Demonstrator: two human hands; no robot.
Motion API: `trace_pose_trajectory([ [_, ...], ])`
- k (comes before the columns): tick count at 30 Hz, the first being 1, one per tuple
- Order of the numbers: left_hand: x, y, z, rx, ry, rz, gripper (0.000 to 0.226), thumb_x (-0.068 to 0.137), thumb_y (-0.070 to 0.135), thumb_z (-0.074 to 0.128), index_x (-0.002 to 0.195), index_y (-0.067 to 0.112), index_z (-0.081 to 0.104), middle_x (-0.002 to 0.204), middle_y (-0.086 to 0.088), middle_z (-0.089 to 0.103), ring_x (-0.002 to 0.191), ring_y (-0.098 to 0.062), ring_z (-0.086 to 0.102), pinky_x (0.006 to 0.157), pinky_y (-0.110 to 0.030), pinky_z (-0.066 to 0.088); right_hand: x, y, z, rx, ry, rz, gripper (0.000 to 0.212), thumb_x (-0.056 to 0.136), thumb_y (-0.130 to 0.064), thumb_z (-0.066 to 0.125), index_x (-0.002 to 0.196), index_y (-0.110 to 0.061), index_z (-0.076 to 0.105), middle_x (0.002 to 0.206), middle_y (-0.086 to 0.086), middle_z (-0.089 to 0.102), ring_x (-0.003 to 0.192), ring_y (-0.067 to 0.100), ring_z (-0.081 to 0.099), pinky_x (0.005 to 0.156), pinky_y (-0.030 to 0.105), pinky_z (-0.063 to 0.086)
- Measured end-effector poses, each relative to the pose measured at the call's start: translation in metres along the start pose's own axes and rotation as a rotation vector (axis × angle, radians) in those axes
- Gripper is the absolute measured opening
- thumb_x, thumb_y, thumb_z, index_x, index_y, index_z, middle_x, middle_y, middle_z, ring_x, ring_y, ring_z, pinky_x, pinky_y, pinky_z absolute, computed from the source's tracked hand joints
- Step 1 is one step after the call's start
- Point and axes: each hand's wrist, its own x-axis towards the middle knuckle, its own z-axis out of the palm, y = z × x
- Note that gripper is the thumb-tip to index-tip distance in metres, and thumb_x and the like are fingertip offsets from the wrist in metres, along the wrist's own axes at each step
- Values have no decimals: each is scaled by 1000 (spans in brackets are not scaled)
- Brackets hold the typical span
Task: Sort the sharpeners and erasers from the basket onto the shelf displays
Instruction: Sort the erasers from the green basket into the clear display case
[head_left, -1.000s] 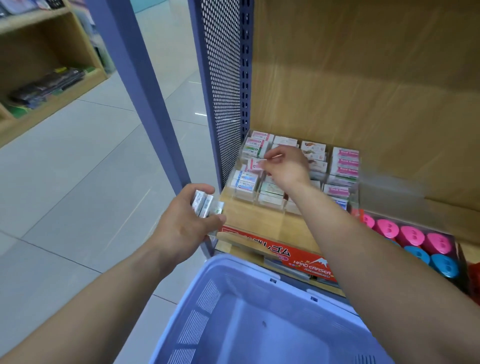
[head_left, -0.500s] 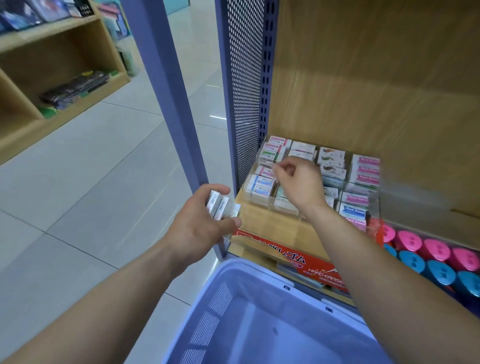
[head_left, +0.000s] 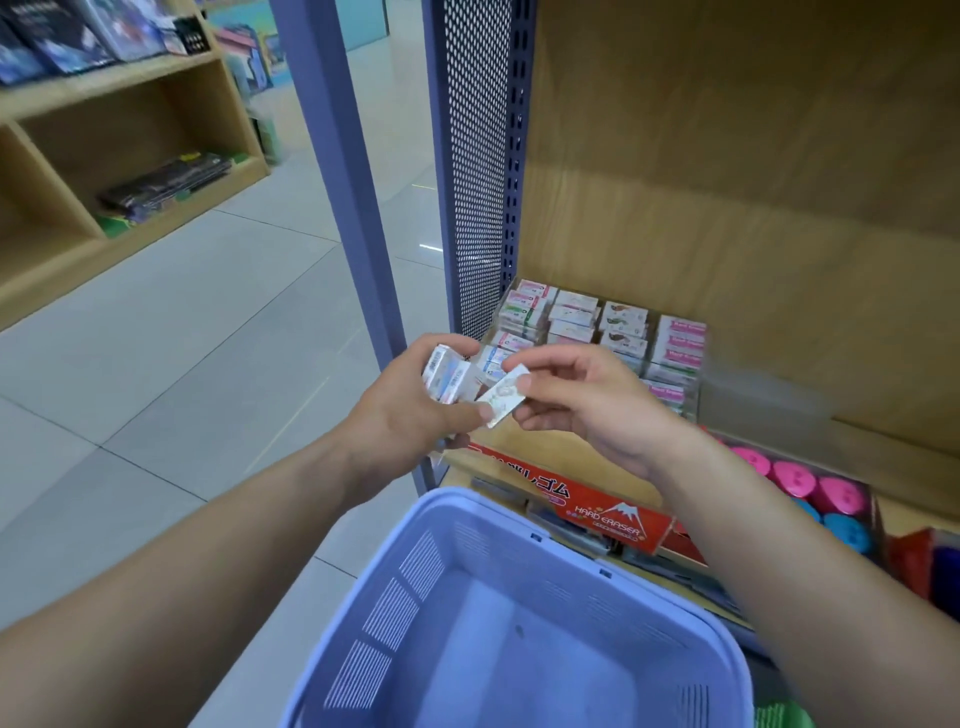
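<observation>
Wooden shelf (head_left: 558, 456), clear tiered rack (head_left: 597, 322) on it (eraser packs (head_left: 680, 343) inside)

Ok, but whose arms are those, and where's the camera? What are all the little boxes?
Those arms belong to a person, not a machine. The camera sits on the person's head and looks down, so you see what they see. There is just one view.

The left hand grips a small stack of erasers. The right hand pinches a single eraser, and the left thumb touches it too.

Behind the hands, on a wooden shelf, stands a clear display tray full of little wrapped erasers. To its right are round pink and blue things, perhaps sharpeners. A red box at the shelf's front reads HARD ERASER. The lilac basket sits below the arms.
</observation>
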Motion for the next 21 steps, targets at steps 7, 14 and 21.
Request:
trace_pose_trajectory([
  [7,-5,7,6,-6,20,-3,53,78,-1,82,118,28,62,105,-7,69,80,-18,71,68,-35,62,-17,-1,-4,94,31,3,31,84,4,73,113,-1,67,96,21,73,78,23,71,74,31,61],
  [14,0,0,13,124,-34,-55,52,79,0,82,116,30,60,107,-6,68,83,-23,68,61,-26,57,-16,12,-12,168,143,92,20,94,-5,65,113,-10,68,102,8,73,84,21,71,73,41,61],
  [21,9,-17,4,226,-2,-130,48,77,-2,82,107,32,63,109,-17,64,65,-20,60,46,-16,45,-6,52,-56,-96,505,160,17,89,-10,75,104,-9,66,94,13,68,62,16,60,55,28,53],
])
